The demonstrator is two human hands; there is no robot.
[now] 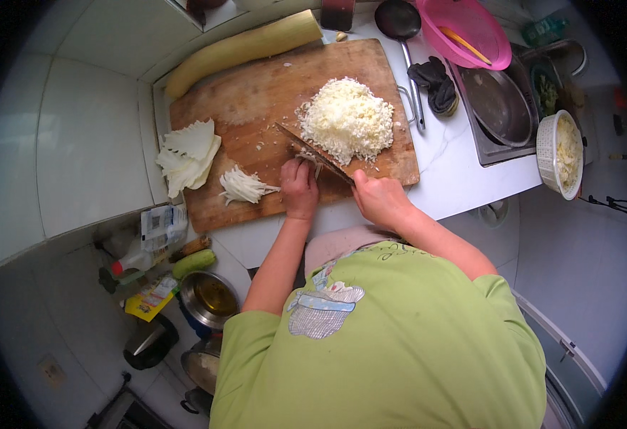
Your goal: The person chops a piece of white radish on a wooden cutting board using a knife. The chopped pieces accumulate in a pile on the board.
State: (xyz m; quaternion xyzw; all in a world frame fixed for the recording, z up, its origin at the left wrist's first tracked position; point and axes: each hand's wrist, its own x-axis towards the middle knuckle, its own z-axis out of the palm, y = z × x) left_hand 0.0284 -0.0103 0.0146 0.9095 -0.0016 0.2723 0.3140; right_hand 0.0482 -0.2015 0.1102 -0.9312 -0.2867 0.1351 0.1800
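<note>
On a wooden cutting board [259,107], my right hand [380,198] grips the handle of a kitchen knife [318,155]. Its blade slants up and left across the board. My left hand [299,187] presses down beside the blade, its curled fingers on pale cabbage strips [313,159] that they partly hide. A small bundle of sliced cabbage [244,185] lies just left of that hand. Farther left, cabbage leaves [189,155] rest over the board's edge. Beyond the blade, finely chopped cabbage [348,120] forms a large heap.
A long pale gourd [249,51] lies along the wall behind the board. To the right are a ladle [407,59], a dark cloth [434,86], a pink colander [466,37] and a sink [498,107]. A white basket [546,155] overhangs the counter corner. A metal bowl [190,295] sits lower left.
</note>
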